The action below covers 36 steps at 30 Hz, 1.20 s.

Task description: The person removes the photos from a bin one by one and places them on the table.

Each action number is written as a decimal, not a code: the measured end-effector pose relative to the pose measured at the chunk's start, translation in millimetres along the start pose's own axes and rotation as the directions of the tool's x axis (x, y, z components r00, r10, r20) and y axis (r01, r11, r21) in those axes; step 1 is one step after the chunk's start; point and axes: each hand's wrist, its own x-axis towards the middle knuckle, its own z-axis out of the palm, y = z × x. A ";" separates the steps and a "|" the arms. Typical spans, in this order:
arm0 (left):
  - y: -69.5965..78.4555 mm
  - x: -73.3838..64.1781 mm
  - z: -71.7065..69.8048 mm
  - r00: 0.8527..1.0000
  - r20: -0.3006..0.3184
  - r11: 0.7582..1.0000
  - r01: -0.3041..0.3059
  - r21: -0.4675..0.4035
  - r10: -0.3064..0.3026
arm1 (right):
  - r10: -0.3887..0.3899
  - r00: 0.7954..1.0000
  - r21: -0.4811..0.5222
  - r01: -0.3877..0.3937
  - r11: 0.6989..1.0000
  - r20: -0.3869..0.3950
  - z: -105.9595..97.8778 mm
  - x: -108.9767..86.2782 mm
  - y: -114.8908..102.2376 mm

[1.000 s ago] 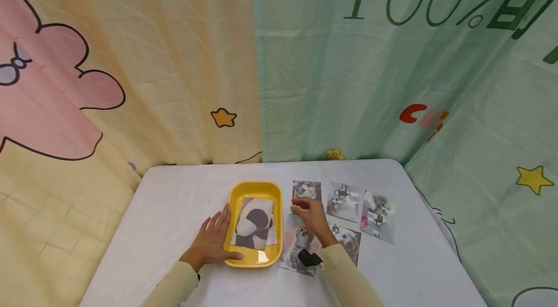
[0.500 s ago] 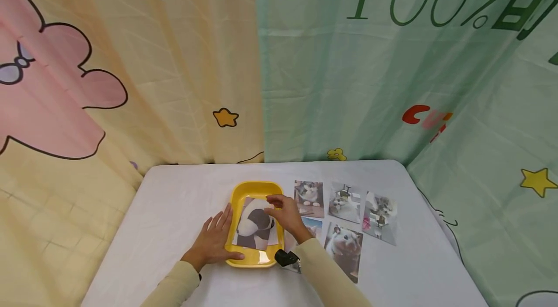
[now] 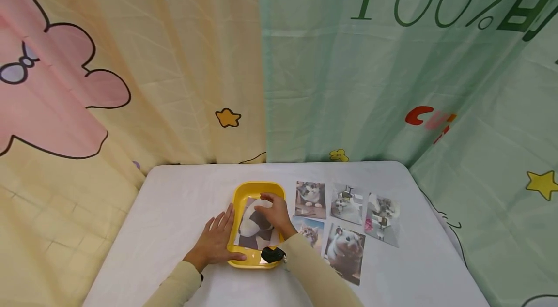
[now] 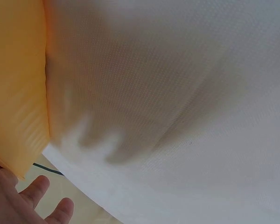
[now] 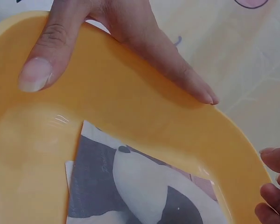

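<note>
My left hand (image 3: 215,237), fingers straight, rests on the left side of a yellow tray (image 3: 239,191). Its thumb lies by the near rim; in the right wrist view, thumb and index finger (image 5: 196,91) reach over the tray wall. Inside the tray lies a paper photo card (image 3: 248,224) with a pale and dark-grey picture, on top of at least one other card, whose edge sticks out. My right hand (image 3: 275,212) hovers over the tray's right side with bent fingers, thumb and index finger apart near the card's upper right. Nothing shows between them.
Right of the tray, several animal photo cards lie flat on the white-covered table (image 3: 174,215): a cat card (image 3: 310,198), a kitten card (image 3: 310,229), a hamster card (image 3: 346,251) and two more behind. My right sleeve overlaps part of them. Printed curtains (image 3: 305,79) surround the table.
My right hand has moved left from above the photo cards to over the tray, uncovering the cat and hamster cards. The left hand stays on the tray.
</note>
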 end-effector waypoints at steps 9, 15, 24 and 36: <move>1.2 1.4 -0.5 1.000 0.003 1.000 0.005 0.001 -0.005 | 0.101 0.990 0.031 -0.098 0.995 -0.101 15.7 9.0 12.0; 2.2 -0.7 -2.9 1.000 0.003 1.000 -0.011 -0.002 0.011 | 0.123 0.981 -0.055 -0.133 0.990 -0.148 22.4 6.5 16.1; 1.9 -0.8 -2.5 1.000 -0.013 1.000 -0.020 0.006 0.020 | 0.089 0.980 -0.212 -0.127 0.969 -0.179 28.8 6.9 16.6; 1.3 -1.8 -3.1 0.999 -0.026 1.000 -0.031 -0.001 0.031 | -0.012 0.992 -0.386 -0.038 0.922 -0.126 30.7 4.5 20.6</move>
